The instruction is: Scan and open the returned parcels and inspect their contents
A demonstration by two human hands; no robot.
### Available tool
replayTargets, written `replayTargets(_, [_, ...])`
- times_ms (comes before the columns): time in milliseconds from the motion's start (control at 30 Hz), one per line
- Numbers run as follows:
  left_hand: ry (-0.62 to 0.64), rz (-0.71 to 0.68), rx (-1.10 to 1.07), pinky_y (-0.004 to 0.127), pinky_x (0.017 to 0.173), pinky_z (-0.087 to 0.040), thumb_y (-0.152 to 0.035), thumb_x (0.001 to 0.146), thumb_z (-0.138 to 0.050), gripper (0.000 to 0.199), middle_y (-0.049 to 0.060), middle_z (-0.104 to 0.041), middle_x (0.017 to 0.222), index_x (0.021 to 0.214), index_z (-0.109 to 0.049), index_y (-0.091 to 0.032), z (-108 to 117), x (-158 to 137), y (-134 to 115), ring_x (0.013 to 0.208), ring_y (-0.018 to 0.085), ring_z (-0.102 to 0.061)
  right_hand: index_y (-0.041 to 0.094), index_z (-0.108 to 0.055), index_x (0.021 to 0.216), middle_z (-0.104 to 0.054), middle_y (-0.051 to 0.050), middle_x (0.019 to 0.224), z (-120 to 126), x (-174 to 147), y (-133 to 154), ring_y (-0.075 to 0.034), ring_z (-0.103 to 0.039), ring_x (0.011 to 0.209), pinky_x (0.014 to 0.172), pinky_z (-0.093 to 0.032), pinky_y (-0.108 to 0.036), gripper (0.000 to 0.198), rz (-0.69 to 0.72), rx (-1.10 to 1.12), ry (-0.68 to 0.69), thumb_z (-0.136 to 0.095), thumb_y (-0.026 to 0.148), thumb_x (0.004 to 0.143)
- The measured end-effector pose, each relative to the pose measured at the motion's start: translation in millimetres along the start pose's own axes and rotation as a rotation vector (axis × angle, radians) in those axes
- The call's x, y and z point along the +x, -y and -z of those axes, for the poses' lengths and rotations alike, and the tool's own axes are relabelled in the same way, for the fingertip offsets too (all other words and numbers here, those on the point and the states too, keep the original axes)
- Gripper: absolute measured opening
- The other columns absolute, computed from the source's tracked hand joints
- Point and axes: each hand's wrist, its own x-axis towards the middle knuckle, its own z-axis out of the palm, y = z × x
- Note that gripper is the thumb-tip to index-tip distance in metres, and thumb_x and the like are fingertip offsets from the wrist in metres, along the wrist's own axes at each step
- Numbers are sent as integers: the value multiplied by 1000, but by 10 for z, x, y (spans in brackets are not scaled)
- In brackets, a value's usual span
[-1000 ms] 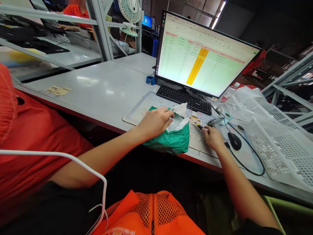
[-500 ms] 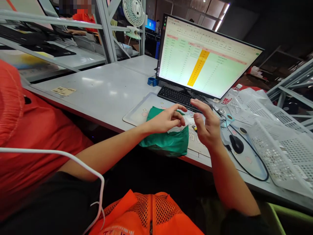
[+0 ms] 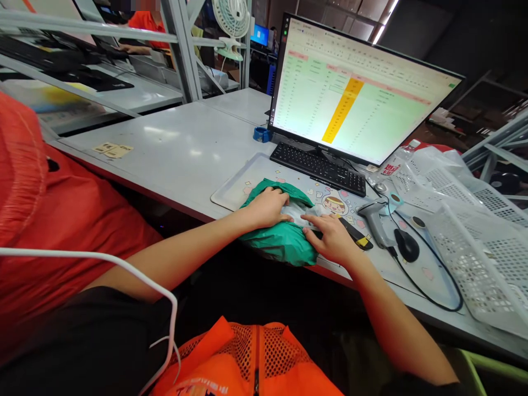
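A crumpled green plastic bag (image 3: 284,247) lies at the desk's front edge, its mouth gaping. Whitish, see-through plastic (image 3: 293,211) shows inside; what it wraps cannot be made out. My left hand (image 3: 269,208) is closed on the bag's left side, fingers curled over the rim of the opening. From the right, my right hand (image 3: 333,235) grips the bag's edge with the thumb low and the index finger reaching over the clear plastic. Just beyond my right hand lies a black and yellow box cutter (image 3: 358,236), partly covered by it.
A monitor (image 3: 350,93) and black keyboard (image 3: 317,165) stand behind the bag. To the right are a grey barcode scanner (image 3: 376,223), a black mouse (image 3: 406,245) and white perforated baskets (image 3: 474,264). A blue tape roll (image 3: 262,134) sits by the monitor. A white cable (image 3: 136,272) crosses at left.
Both hands have come down from above the bag onto its opening and closed on it. The bag's mouth is wider and more crumpled, and the view has shifted slightly.
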Motion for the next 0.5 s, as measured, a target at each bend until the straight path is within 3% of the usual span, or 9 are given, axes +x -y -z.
replayTargets(167, [23,8,34,38,89,-51,-32,99,-62,18,12,-77,106,99,-73,-18,-8,59,-81,105,32,-69,15,-70,134,-79,-14,99,61,-43,169,-31,-70,94,95,-43,-48,40,-20,-199,129,-44,33,109])
replayTargets(267, [-89,40,-45,36,79,-50,-29,102,-55,18,9,-77,103,102,-70,-19,-30,59,-118,96,29,-72,15,-71,130,-73,-20,123,84,41,316,-37,-63,117,105,-39,-52,36,28,-265,55,-50,24,103])
replayTargets(367, [-220,42,-109,35,79,-49,-30,105,-53,18,8,-76,101,108,-66,-19,-31,66,-160,93,27,-72,11,-62,139,-66,-21,140,42,209,426,-35,-59,126,108,-40,-47,46,61,-119,34,-54,14,94])
replayTargets(433, [-270,59,-85,35,80,-49,-31,107,-52,19,10,-76,105,112,-65,-18,-4,93,-143,95,28,-72,8,-56,143,-71,-19,132,-12,305,479,-32,-63,119,103,-43,-44,47,18,-9,46,-55,19,97])
replayTargets(500, [-289,129,7,37,81,-49,-33,109,-50,24,13,-74,112,119,-65,-18,55,149,-31,98,31,-72,9,-62,133,-75,-17,118,-65,328,536,-31,-66,108,99,-43,-43,37,-29,15,30,-54,29,103])
